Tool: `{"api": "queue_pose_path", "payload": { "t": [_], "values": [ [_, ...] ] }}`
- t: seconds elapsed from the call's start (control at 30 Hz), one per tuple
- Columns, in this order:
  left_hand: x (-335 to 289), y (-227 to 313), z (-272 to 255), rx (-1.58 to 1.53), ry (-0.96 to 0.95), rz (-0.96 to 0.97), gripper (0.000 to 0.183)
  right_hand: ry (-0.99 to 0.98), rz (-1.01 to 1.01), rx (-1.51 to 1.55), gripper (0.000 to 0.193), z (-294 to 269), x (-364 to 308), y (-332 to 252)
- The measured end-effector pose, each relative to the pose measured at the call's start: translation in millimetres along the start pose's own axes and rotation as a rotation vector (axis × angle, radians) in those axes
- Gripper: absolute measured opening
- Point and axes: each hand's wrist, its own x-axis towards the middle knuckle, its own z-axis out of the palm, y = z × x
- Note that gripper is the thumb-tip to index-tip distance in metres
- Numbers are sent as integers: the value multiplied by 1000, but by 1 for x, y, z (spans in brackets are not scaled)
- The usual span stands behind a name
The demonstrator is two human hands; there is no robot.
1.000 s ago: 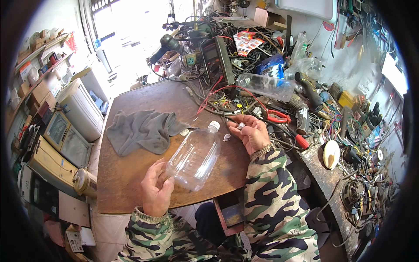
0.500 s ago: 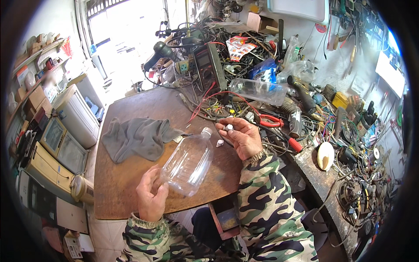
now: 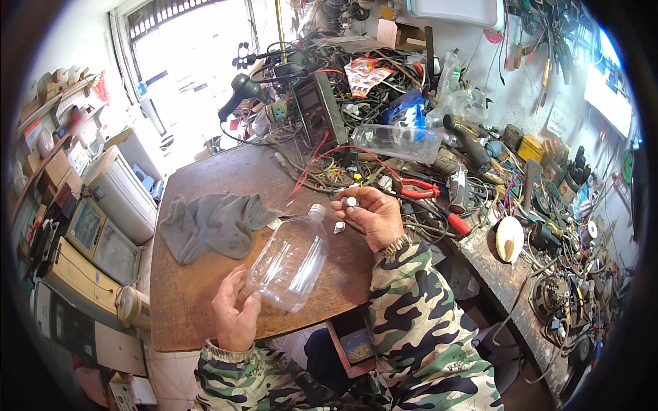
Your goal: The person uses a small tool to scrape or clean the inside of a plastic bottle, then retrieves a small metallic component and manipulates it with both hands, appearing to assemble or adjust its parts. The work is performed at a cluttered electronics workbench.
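Note:
A clear plastic bottle (image 3: pixel 288 260) is tilted over the table, its neck pointing away to the right. My left hand (image 3: pixel 236 308) grips it near the base, thumb toward me. Between the thumb and fingers of my right hand (image 3: pixel 377 222) is a small round piece (image 3: pixel 350 203) with a white face and a darker rim; its exact kind is unclear. That hand is just right of the bottle's neck, apart from it. A second small white piece (image 3: pixel 339 227) lies on the table below my right fingers. Left of the bottle sits a crumpled grey cloth (image 3: pixel 212 226).
The brown wooden table (image 3: pixel 185 315) stands before me. Red-handled pliers (image 3: pixel 419 188), a multimeter (image 3: pixel 312 103) and tangled cables crowd its far right side. A clear plastic tray (image 3: pixel 397 142) rests on the heap. Below the table edge is an open drawer (image 3: pixel 356 346).
The small round piece has turned slightly in my right fingers, its white face showing more. Both hands and the bottle keep nearly the same places; the whole view has shifted a little.

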Motion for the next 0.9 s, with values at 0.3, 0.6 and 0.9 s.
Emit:
{"api": "queue_pose_path", "payload": {
  "t": [0.3,0.6,0.9],
  "values": [
    [0,-1,1,-38,-17,12,52,-11,47,37,27,3,-2,-6],
    [0,-1,1,1,-8,14,51,14,-27,-20,24,4,-1,-5],
    [0,-8,-2,-6,-3,16,50,67,-35,-114,29,7,-1,-6]
  ]
}}
